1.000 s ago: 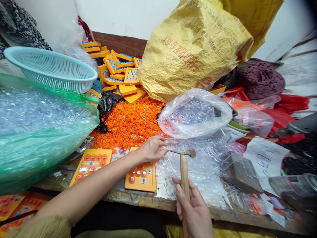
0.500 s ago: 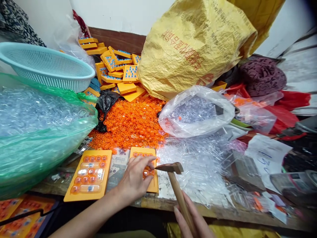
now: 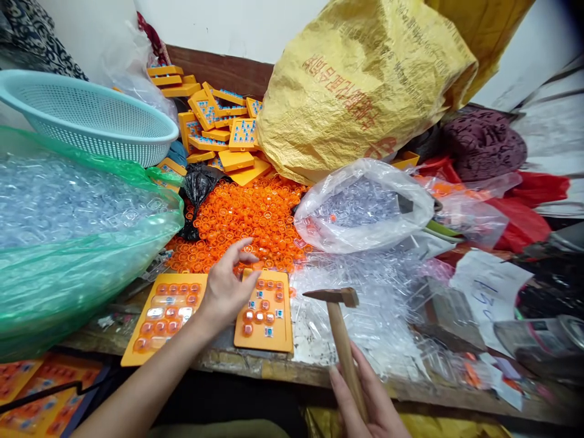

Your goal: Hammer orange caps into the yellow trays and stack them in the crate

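Note:
My left hand (image 3: 228, 289) hovers over the upper left corner of a yellow board (image 3: 285, 331), its fingers apart and curved, with nothing seen between them. Orange caps and small blue-and-white pieces sit on that board. Just beyond the fingertips spreads a heap of orange caps (image 3: 246, 213). My right hand (image 3: 360, 395) is wrapped round the wooden handle of a hammer (image 3: 337, 322), whose head is up, right of the board. A second yellow board (image 3: 132, 356), bearing orange caps and clear tubes, lies at the left, partly behind my left forearm.
A green bag (image 3: 82, 267) of clear parts and a blue basket (image 3: 104, 131) stand left. Yellow boards (image 3: 235, 160) are piled behind. A white bag (image 3: 314, 234), a yellow sack (image 3: 328, 109) and loose clear tubes (image 3: 365, 292) lie right of centre.
My left hand has moved left and away from me, off the nearer board, and its fingers have spread. My right hand and the hammer have shifted a little to the right.

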Demonstrator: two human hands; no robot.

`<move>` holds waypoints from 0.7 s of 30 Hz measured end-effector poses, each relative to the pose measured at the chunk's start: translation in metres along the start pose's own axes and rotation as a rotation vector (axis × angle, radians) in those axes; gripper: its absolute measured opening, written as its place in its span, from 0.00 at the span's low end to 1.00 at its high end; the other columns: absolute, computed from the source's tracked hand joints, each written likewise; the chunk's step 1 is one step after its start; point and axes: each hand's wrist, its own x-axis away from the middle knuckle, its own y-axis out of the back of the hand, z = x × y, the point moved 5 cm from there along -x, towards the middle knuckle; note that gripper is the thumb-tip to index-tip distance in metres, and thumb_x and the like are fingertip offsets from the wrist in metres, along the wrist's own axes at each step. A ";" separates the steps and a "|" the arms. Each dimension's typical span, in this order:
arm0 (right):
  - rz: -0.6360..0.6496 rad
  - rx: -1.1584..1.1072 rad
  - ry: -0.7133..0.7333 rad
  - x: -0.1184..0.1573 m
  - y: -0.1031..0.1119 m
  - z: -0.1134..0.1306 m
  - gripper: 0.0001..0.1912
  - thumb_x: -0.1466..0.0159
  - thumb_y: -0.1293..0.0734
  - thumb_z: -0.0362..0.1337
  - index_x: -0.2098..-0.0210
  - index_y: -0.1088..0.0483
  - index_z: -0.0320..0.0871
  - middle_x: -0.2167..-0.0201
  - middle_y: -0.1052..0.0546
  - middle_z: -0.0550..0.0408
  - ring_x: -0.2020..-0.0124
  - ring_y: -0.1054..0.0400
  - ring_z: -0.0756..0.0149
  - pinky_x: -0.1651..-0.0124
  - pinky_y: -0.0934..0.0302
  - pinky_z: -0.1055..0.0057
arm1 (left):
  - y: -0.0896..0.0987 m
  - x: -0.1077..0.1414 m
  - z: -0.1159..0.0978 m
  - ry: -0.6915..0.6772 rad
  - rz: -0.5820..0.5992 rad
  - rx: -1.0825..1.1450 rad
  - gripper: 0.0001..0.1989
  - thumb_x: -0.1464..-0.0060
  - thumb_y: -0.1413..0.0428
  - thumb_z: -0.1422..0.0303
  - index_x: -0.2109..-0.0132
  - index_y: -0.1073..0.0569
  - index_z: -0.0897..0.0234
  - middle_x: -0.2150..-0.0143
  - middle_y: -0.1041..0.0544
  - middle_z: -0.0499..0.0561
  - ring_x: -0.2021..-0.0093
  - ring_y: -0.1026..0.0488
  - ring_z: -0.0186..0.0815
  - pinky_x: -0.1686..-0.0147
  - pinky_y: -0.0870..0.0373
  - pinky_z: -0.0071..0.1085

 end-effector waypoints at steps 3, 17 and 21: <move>0.172 -0.182 -0.146 -0.010 -0.024 0.007 0.33 0.44 0.31 0.51 0.43 0.35 0.45 0.67 0.22 0.56 0.83 0.39 0.75 0.82 0.42 0.78 | 0.006 -0.024 -0.002 -0.037 -0.102 0.002 0.23 0.52 0.43 0.75 0.47 0.33 0.66 0.63 0.23 0.51 0.63 0.25 0.34 0.55 0.28 0.36; 0.388 -0.411 -0.063 -0.035 -0.080 0.026 0.32 0.45 0.30 0.45 0.43 0.34 0.45 0.40 0.33 0.47 0.41 0.38 0.53 0.47 0.35 0.61 | -0.002 0.044 0.004 0.189 -0.001 0.134 0.21 0.47 0.46 0.69 0.45 0.34 0.64 0.40 0.33 0.61 0.39 0.38 0.45 0.39 0.43 0.46; 0.470 -0.460 -0.053 -0.052 -0.085 0.032 0.30 0.46 0.28 0.45 0.45 0.31 0.45 0.43 0.30 0.47 0.44 0.34 0.54 0.47 0.34 0.59 | 0.000 0.076 0.011 0.560 -0.042 0.513 0.26 0.52 0.40 0.68 0.45 0.35 0.63 0.38 0.35 0.60 0.38 0.37 0.46 0.42 0.36 0.39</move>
